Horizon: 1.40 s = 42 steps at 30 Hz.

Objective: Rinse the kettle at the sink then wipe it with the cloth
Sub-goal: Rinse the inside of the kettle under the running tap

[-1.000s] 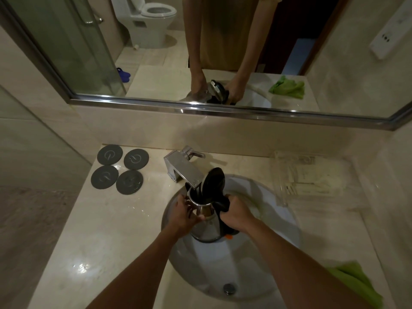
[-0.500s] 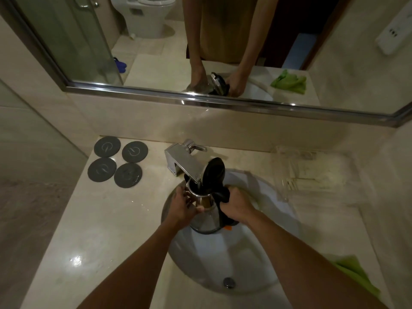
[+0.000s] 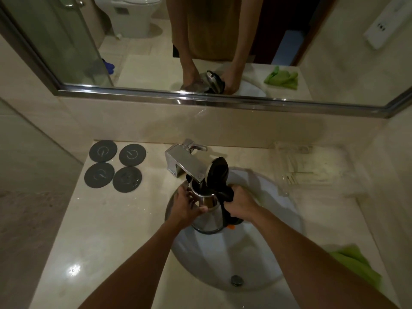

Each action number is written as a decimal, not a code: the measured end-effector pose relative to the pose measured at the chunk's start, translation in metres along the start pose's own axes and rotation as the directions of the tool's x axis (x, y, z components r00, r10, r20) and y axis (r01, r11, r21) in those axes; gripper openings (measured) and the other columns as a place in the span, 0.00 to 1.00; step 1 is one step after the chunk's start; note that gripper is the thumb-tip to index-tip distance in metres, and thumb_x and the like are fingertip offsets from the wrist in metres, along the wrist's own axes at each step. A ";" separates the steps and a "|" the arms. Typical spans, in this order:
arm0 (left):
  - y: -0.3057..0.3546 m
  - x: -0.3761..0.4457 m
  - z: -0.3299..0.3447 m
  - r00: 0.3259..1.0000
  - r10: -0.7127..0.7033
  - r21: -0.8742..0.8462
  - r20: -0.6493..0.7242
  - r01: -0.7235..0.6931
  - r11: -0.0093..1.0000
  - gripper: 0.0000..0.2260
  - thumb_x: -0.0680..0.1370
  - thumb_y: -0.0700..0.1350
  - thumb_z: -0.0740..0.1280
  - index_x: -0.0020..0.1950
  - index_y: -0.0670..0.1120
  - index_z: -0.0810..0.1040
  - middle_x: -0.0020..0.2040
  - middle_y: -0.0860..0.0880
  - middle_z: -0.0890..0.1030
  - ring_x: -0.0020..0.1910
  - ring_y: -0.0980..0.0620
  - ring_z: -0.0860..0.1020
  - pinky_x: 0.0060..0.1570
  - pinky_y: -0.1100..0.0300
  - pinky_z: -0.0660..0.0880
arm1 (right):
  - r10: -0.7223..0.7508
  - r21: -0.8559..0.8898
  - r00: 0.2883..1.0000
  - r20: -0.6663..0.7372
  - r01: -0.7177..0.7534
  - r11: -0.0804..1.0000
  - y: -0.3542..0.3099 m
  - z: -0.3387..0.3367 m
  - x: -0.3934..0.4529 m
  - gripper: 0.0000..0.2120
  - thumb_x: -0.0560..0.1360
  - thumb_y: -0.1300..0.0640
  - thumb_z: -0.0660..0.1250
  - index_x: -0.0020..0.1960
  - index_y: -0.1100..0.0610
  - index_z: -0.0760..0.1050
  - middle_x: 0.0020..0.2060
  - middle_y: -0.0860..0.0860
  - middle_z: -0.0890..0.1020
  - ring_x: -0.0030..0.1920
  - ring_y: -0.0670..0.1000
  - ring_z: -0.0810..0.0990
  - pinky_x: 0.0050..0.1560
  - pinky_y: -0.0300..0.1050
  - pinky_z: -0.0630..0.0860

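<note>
1. the steel kettle point(image 3: 208, 216) hangs over the sink basin point(image 3: 263, 259), its mouth tucked under the chrome faucet point(image 3: 186, 165); bare counter point(image 3: 107, 230) lies to the left.
2. its black lid point(image 3: 218, 172) stands open and upright.
3. left hand point(image 3: 185, 205) cups the body, fingers curled round it; right hand point(image 3: 239, 202) grips the black handle.
4. green cloth point(image 3: 354, 264) lies at the right edge.
5. the hold matches a second ago.

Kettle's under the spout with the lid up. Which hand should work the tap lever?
Left, probably. The left hand only steadies the kettle body, and it's nearer the lever. The right hand grips the handle, carrying the kettle.
</note>
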<state>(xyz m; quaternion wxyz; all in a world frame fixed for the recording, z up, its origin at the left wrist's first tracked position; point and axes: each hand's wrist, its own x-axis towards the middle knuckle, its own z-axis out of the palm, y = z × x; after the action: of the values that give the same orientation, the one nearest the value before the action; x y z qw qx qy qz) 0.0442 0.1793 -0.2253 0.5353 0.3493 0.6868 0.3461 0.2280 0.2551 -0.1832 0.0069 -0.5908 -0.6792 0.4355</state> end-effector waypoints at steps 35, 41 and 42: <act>-0.020 0.014 -0.003 0.999 0.031 0.110 -0.038 -0.027 0.994 0.42 0.59 0.51 0.80 0.65 0.52 0.59 0.67 0.45 0.69 0.67 0.46 0.70 0.64 0.47 0.73 | 0.033 -0.019 0.999 0.029 -0.032 0.999 -0.008 0.000 0.000 0.07 0.74 0.60 0.70 0.50 0.54 0.74 0.39 0.53 0.79 0.46 0.59 0.82 0.43 0.49 0.78; -0.019 0.014 -0.003 1.000 0.018 0.068 -0.015 -0.017 0.998 0.48 0.51 0.60 0.78 0.65 0.51 0.60 0.67 0.45 0.68 0.67 0.46 0.70 0.65 0.47 0.72 | 0.029 -0.044 0.999 0.016 -0.028 0.999 -0.008 -0.001 -0.002 0.07 0.74 0.61 0.70 0.43 0.52 0.74 0.37 0.53 0.79 0.45 0.59 0.82 0.43 0.48 0.77; -0.021 0.015 -0.003 1.000 0.013 0.063 -0.015 -0.012 0.998 0.49 0.50 0.61 0.77 0.65 0.52 0.60 0.67 0.45 0.68 0.67 0.47 0.70 0.65 0.47 0.72 | 0.027 -0.048 1.000 0.016 -0.026 0.999 -0.008 -0.001 -0.002 0.06 0.74 0.61 0.70 0.43 0.52 0.74 0.37 0.52 0.79 0.45 0.58 0.82 0.42 0.48 0.77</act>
<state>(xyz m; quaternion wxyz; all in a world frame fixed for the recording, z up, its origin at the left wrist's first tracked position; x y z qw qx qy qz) 0.0364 0.1808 -0.2496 0.5164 0.3675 0.6993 0.3305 0.2223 0.2547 -0.1765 -0.0185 -0.5961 -0.6815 0.4241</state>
